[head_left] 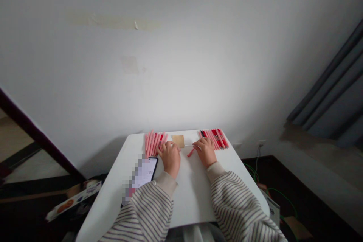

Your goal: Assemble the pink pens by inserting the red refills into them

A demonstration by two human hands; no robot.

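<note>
My left hand (170, 157) is curled on the white table beside a row of pink and red pens (153, 143). Something small and pink shows at its thumb side, but the fingers mostly hide it. My right hand (206, 152) is closed, its fingertips pinching a thin white stick (188, 145) like a pen refill, which points left toward a tan square pad (178, 141). Just below those fingertips is a short pink pen piece (190, 153); whether the hand touches it I cannot tell. Beyond my right hand lies a second row of pink, red and dark pens (217, 138).
A phone (144, 174) with a lit screen lies on the table (113, 189), left of my left forearm. The table's far edge stands near a white wall (181, 64). Green cables (252, 172) and a box (273, 210) are on the floor to the right.
</note>
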